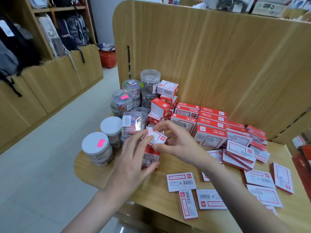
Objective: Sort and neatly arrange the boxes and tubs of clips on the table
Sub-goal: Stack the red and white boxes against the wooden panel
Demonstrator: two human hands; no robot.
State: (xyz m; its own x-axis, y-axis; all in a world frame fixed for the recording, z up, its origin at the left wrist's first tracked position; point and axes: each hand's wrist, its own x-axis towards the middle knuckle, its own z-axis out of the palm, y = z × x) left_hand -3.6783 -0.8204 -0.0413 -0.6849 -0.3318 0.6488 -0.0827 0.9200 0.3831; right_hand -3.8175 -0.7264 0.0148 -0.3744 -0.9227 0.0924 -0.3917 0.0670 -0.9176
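Observation:
A small red-and-white box (156,138) is held above the table's middle, pinched by my right hand (176,140) between thumb and fingers. My left hand (133,158) touches that box with its fingertips while its thumb lies against a taller red box (149,157) standing below. Clear tubs of coloured clips (122,102) and metal clips (149,84) stand at the back left. Two white-lidded tubs (96,147) stand at the left edge. Stacked red boxes (208,125) fill the back right.
Flat red-and-white boxes (181,181) lie scattered over the wooden table (168,199) at front and right. A tall wooden partition (218,56) backs the table. Shelves of backpacks (50,31) line the left wall, with a red basket (107,58) on the floor.

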